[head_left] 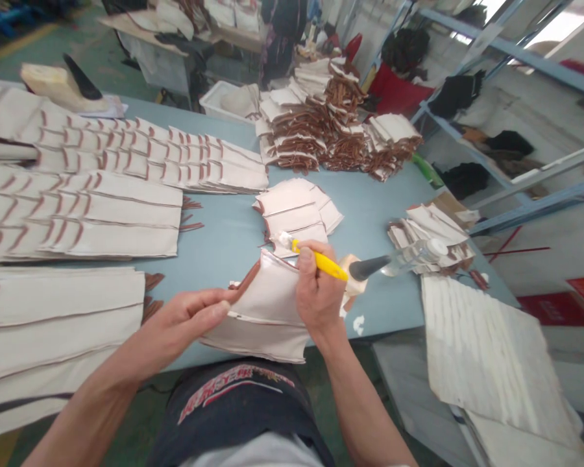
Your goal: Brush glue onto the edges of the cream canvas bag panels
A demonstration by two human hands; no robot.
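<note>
My left hand (194,321) pinches the brown edge of a cream fabric piece (267,298) near the table's front edge. In my right hand (318,285) is a yellow-handled brush (321,261), its pale tip pointing away to the left above the piece's far edge. The heel of my right hand lies over the piece's right side. Just beyond it rests a small stack of similar cream pieces (292,204) with brown edges. Right of my right hand stands a pale container (354,275) with a dark handle (370,266) sticking out of it.
Overlapping rows of cream pieces (136,220) cover the table's left side. Heaped brown-edged pieces (316,123) stand at the back, near a white bin (224,100). A clear bottle (413,256) lies at right by another stack. Blue metal shelving (516,48) rises on the right.
</note>
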